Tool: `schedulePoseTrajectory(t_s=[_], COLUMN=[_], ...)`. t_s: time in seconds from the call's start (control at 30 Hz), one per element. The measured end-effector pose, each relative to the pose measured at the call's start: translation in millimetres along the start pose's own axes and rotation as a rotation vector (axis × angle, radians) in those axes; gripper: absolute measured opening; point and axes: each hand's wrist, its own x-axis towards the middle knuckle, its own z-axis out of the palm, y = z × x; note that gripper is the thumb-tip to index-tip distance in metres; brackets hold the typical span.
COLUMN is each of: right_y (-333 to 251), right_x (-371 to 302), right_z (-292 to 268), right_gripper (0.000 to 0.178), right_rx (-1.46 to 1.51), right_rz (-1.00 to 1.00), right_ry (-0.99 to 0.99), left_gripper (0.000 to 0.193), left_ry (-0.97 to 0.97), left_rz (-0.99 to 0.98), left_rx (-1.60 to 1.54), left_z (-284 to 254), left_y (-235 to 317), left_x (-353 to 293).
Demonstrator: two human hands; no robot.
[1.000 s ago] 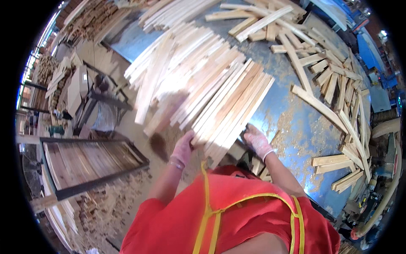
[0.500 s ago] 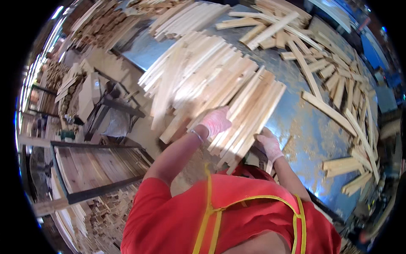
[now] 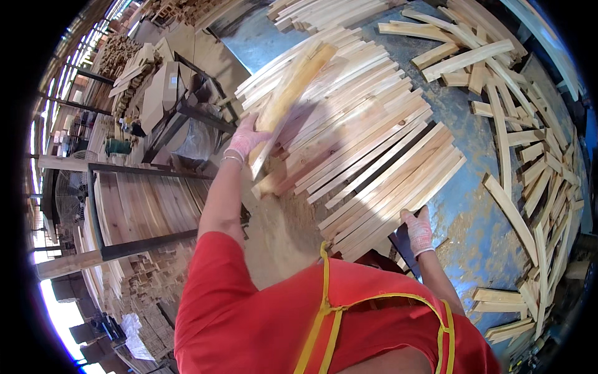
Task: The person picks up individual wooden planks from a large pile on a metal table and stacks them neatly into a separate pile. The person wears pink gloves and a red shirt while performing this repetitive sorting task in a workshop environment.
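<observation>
Gloved in pale pink and white, my left hand [image 3: 247, 135] is closed on the near end of a wooden strip [image 3: 298, 81], which is lifted and smeared by motion over the left of the row. Beneath it, many pale wooden strips [image 3: 355, 106] lie side by side on the metal table [image 3: 445, 118]. A narrower group of strips [image 3: 398, 190] lies nearest me, parted from the others by a dark gap. My right hand [image 3: 417, 229], gloved too, touches the right edge of this group near its close end. Its thumb and fingers are apart.
Loose wooden offcuts [image 3: 498, 118] lie heaped along the table's right side, with sawdust around them. More strips [image 3: 330, 14] lie at the far end. To the left stand a dark-framed rack of boards [image 3: 149, 206] and a cardboard box [image 3: 163, 93] beside a metal stand.
My left hand has moved left and away from the near strips and now holds one strip up. My right hand stays by the near group's edge. The whole view has shifted.
</observation>
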Motion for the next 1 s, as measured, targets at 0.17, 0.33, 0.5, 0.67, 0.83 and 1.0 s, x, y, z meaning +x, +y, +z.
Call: schedulePoseTrajectory(t_s=[0.17,0.33,0.5,0.67,0.83,1.0], right_y=[17,36,12,37,28,32], right_x=[12,22,9,21,20,20], right_z=[-2,-2,-6,-3,-16,-16], right_gripper=[0.091,0.086,0.069,0.080,0.087,0.076], right_rx=[0.120,0.139,0.343,0.448,0.263,0.405], right_rz=[-0.064,-0.080,-0.089,-0.089,0.000,-0.011], right_ry=[0.002,-0.006,-0.100,-0.061,-0.050,-0.134], left_gripper=[0.104,0.110,0.107,0.108,0.105,0.098], left_ry=[-0.084,0.141,-0.019,0.034,0.125,0.041], left_rz=[-0.276,-0.216,-0.226,-0.183,-0.175,-0.121], left_rx=[0.029,0.501,0.106,0.478,0.602,0.190], left_z=[18,44,20,37,59,31], left_y=[47,91,30,86,105,50], left_x=[-8,-32,2,-17,-30,-2])
